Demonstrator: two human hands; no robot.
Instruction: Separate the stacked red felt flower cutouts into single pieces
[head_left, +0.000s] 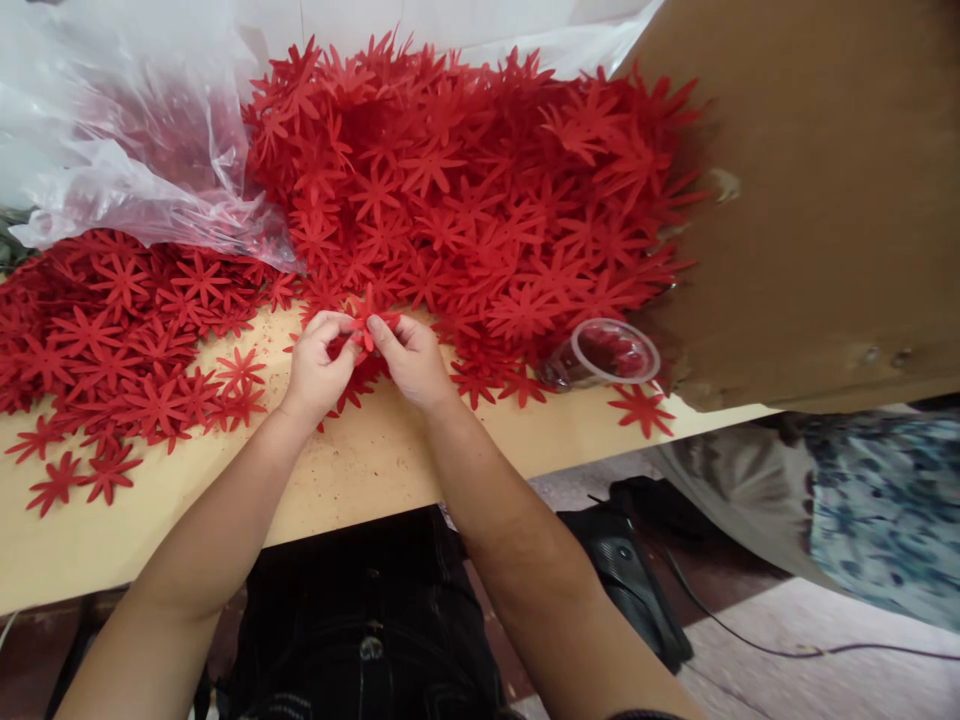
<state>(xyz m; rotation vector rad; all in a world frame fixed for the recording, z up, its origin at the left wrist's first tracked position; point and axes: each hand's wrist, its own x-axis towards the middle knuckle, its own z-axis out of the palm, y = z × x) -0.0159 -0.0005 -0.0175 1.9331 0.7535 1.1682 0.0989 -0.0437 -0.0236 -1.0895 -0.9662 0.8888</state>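
Note:
Between my two hands, just above the table's middle, is a red flower-shaped cutout (367, 318) with narrow petals. My left hand (322, 362) pinches it from the left side. On the other side, my right hand (412, 358) has thumb and fingers closed on the same cutout. Behind the hands rises a big heap of similar red cutouts (465, 200). A lower, looser pile (135, 340) spreads over the table to the left. Several more cutouts lie under and right beside my hands, partly hidden by them.
A clear plastic cup (615, 352) lies tipped at the heap's right. A large brown cardboard sheet or box side (817, 200) stands on the right. Clear plastic bags (150, 150) cover the back left. Below the wooden table (375, 465) are a black bag (626, 570) and a cable.

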